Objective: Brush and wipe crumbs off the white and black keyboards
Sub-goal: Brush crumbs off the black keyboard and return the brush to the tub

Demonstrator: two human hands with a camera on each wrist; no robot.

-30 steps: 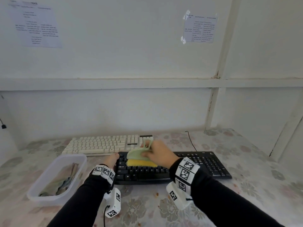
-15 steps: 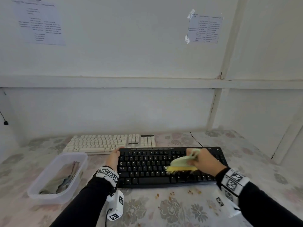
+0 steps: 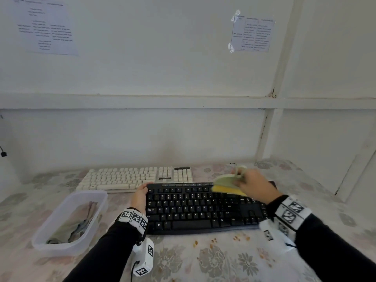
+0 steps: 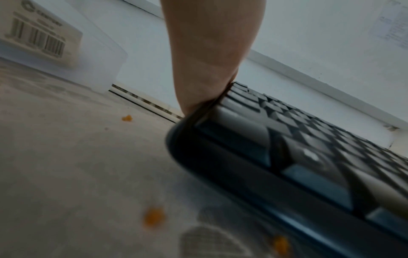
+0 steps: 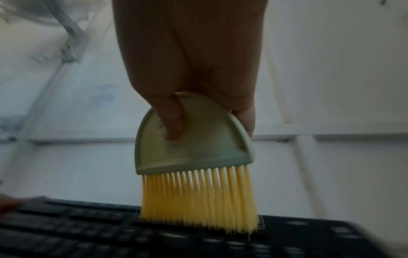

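Observation:
The black keyboard [image 3: 203, 208] lies in front of me, with the white keyboard [image 3: 134, 178] behind it to the left. My left hand [image 3: 140, 195] grips the black keyboard's left end, thumb over its far corner; the left wrist view shows the palm [image 4: 209, 52] against that edge [image 4: 287, 148]. My right hand [image 3: 252, 186] holds a small brush [image 3: 225, 185] with a green handle and yellow bristles over the keyboard's far right part. In the right wrist view the bristles [image 5: 198, 200] reach the keys [image 5: 110, 232]. Several orange crumbs [image 3: 213, 241] lie on the cloth before the keyboard.
A clear plastic tub [image 3: 69, 220] holding a crumpled cloth stands left of the black keyboard. The table wears a floral cloth [image 3: 223, 261]. A white wall rises close behind the keyboards, and a thin cable [image 3: 233, 164] runs at the back.
My right hand has swept the brush from the black keyboard's left-middle across to its far right. Crumbs now lie on the cloth in front. The left hand has stayed at the left end.

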